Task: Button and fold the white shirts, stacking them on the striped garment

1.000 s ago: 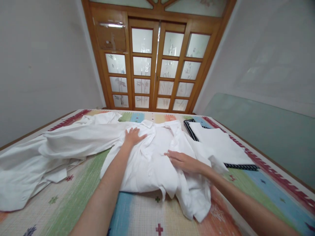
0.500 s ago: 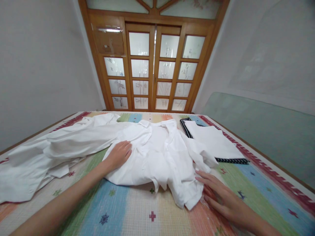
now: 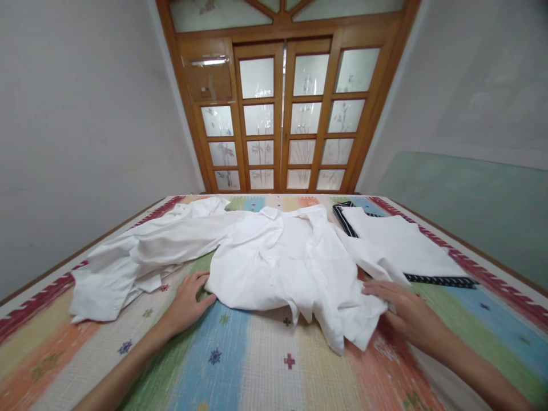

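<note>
in the head view, the white shirt (image 3: 252, 279) lies mid-cover, the striped cover (image 3: 265, 359) stretching from its hem between the forearms. the hands are well apart: left hand (image 3: 188, 299), thumb spread from fingers, at the shirt's left edge; right hand (image 3: 398, 305) at the right sleeve, though i can't tell whether it grips. folded clothes (image 3: 406, 245) crowd that side; walls (image 3: 85, 114) flank both long edges.

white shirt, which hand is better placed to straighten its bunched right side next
Right, most likely: the right hand is at the bunched cloth on that side of the white shirt, while the left hand is by the lower edge on the other side.
</note>
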`<state>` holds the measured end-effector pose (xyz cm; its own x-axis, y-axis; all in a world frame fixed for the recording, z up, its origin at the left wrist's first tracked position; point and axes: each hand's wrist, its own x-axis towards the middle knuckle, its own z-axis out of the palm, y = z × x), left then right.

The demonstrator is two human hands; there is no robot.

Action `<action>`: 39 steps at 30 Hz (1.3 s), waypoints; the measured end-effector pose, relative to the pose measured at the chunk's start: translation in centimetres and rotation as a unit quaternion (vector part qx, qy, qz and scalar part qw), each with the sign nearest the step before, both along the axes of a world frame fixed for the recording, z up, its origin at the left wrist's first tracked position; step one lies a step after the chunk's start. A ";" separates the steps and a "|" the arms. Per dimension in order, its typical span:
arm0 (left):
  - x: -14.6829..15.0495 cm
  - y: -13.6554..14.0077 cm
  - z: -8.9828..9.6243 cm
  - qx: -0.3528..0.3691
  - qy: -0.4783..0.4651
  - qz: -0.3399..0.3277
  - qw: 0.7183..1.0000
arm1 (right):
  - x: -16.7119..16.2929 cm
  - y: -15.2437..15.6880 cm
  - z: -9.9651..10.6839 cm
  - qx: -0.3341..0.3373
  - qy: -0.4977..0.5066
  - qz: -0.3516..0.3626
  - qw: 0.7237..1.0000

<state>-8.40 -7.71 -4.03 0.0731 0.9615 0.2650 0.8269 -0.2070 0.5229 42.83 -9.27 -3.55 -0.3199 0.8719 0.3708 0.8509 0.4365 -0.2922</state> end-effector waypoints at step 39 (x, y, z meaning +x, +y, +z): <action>3.2 1.7 5.7 -0.080 -0.404 0.011 0.911 | -5.4 -0.6 2.3 -0.172 0.040 -0.017 0.984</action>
<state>-5.25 -6.05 1.71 -0.1025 0.9916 0.0795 0.1618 -0.0623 0.9849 37.47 -9.88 -1.27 -0.2703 0.9599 0.0750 0.8319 0.2720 -0.4837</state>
